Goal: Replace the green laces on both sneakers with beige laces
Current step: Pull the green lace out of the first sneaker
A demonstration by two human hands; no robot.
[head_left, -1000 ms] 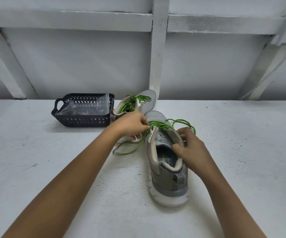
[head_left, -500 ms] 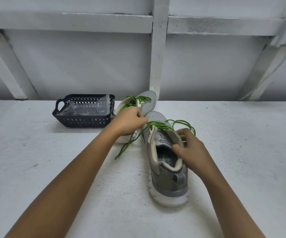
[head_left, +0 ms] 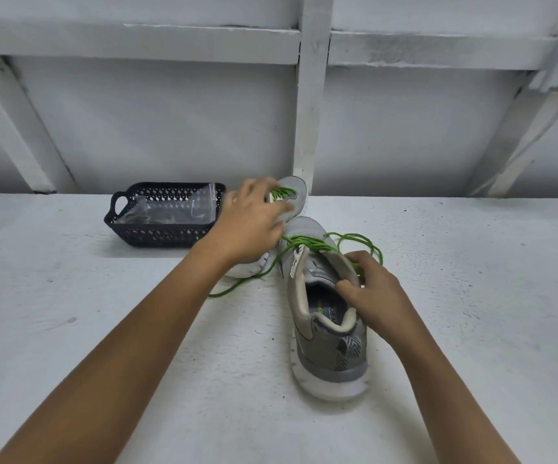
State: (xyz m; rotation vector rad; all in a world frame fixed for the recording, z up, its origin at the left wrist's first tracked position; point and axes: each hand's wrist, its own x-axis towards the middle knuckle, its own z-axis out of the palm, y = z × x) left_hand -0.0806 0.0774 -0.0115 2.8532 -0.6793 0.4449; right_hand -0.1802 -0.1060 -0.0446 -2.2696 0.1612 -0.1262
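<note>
On the white speckled tabletop point(head_left: 103, 329) the nearer grey mesh sneaker with a thick white sole point(head_left: 324, 346) stands heel toward the camera. The right hand point(head_left: 378, 296) grasps its collar, thumb hooked inside and fingers curled over the outer side. The shoe looks light and soft-walled, so a hold at the padded collar should steady it. Its thin green cord lace point(head_left: 307, 242) is limp and slack, best pinched close to an eyelet; one end trails on the tabletop. Beyond, the left hand point(head_left: 247, 226) is blurred above the second grey sneaker point(head_left: 296, 189) and hides most of it. Whether it pinches anything I cannot tell. Furthest away, a black perforated plastic basket point(head_left: 157, 234) holds a clear plastic bag point(head_left: 170, 212) — no beige laces can be made out inside.
</note>
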